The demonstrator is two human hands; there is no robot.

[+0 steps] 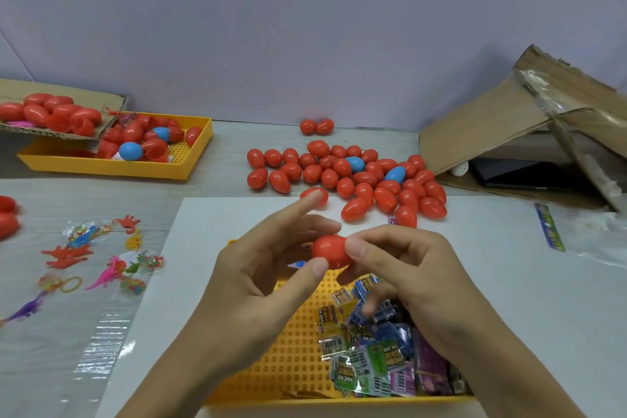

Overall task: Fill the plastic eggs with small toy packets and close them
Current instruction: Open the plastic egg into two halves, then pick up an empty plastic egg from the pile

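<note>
red egg (330, 252) | pinched by left hand (258, 276), right hand (412, 268) | above yellow tray (291, 349)

Glossy plastic egg (330, 251); shiny foil pkts (376, 349); matt perforated plastic tray (291, 343); rough cardboard (502, 132).

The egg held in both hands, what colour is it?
Red: the egg shows plainly in the head view.

You worked under bright, even, diffuse light, and your hands cast only faint, soft shadows. Glare streaked the clear plastic sheet (101, 332) at the left. Your wide-angle view bent the table edge (101, 180) and stretched things toward the borders. The whole picture looked slightly soft, with fine detail smeared.
</note>
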